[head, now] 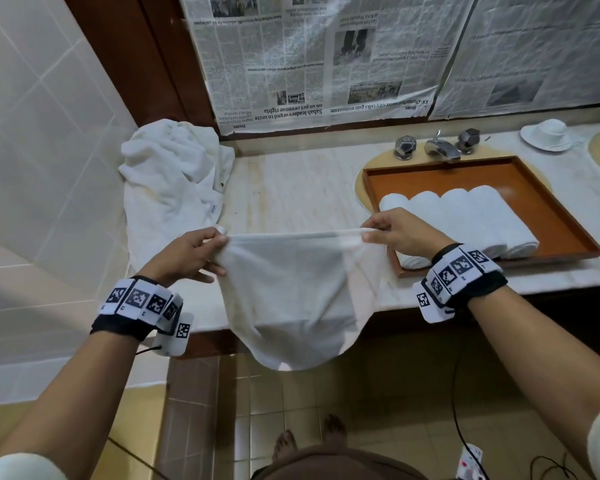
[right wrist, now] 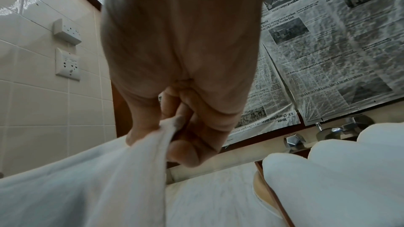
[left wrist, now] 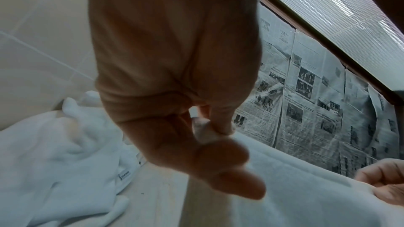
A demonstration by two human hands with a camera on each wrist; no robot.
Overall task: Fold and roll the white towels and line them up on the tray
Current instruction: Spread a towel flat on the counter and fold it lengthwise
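A white towel [head: 291,299] hangs stretched between my two hands above the counter's front edge, its lower part sagging below the counter. My left hand [head: 201,252] pinches its left top corner [left wrist: 205,133]. At the other top corner my right hand [head: 392,233] pinches the cloth [right wrist: 153,146]. Several rolled white towels [head: 465,220] lie side by side in the orange-brown tray [head: 541,188] at the right. A heap of unfolded white towels [head: 174,178] sits at the counter's left end [left wrist: 54,153].
The tray rests over a sink with a chrome tap [head: 440,147] and two knobs behind it. A white cup and saucer [head: 548,135] stand at the far right. Newspaper [head: 326,53] covers the wall behind. The marble counter [head: 291,188] lies between heap and tray.
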